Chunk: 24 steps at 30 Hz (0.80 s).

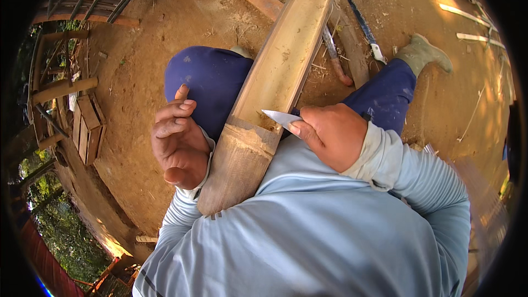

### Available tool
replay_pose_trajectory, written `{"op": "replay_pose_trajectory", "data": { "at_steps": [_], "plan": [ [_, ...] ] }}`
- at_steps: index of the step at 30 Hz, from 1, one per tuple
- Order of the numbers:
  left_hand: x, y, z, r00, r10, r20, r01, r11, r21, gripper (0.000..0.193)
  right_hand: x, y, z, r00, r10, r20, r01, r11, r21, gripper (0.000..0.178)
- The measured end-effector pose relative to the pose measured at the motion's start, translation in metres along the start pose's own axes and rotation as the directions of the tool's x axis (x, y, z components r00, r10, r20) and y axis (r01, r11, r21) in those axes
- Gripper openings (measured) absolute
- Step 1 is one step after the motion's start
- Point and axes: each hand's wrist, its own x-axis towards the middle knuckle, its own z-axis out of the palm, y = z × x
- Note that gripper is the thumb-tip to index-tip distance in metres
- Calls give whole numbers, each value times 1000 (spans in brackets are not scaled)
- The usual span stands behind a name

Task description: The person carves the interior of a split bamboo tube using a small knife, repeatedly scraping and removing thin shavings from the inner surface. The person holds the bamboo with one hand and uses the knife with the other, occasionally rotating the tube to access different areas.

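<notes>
Far to my left, at the edge of the packed earth, a small wooden crate (88, 129) lies beside some rough poles. Closer in, my left hand (179, 140) rests against the left side of the split bamboo (275, 82), fingers (173, 113) curled loosely inward and the thumb lifted; it braces the culm without closing round it, and it has hold of nothing else. The bamboo is a long half-tube, hollow side up, its near end propped against my chest and its far end running up and away between my knees, across my dark blue trousers (212, 80). Just right of the hollow, my right hand (330, 135) is closed tight on the handle of a knife (281, 117), the handle itself hidden inside my fist; the pale blade points left, and its tip sits at the inner wall of the bamboo just above the node. Beyond that hand, on the ground by my right leg, lie two more long blades (363, 25), near each other, and my olive boot (423, 54) is planted further right. Thin bamboo strips (465, 16) are scattered well apart at the far right.
</notes>
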Motion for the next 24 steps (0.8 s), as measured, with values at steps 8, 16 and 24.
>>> {"op": "replay_pose_trajectory", "data": {
  "at_steps": [8, 16, 24],
  "plan": [
    [0, 1, 0, 1000, 0, -8, 0, 1000, 5, 83, 2, 2, -5, 999, -36, 14, 35, 999, 39, 39],
    [-2, -1, -1, 1000, 25, -8, -25, 1000, -17, 84, 9, 7, -6, 998, 24, -65, -21, 998, 55, 40],
    [-6, -1, 0, 998, 20, -62, -23, 999, -40, 84, 13, 9, -12, 994, 65, -85, -60, 996, 69, 39]
  ]
}}
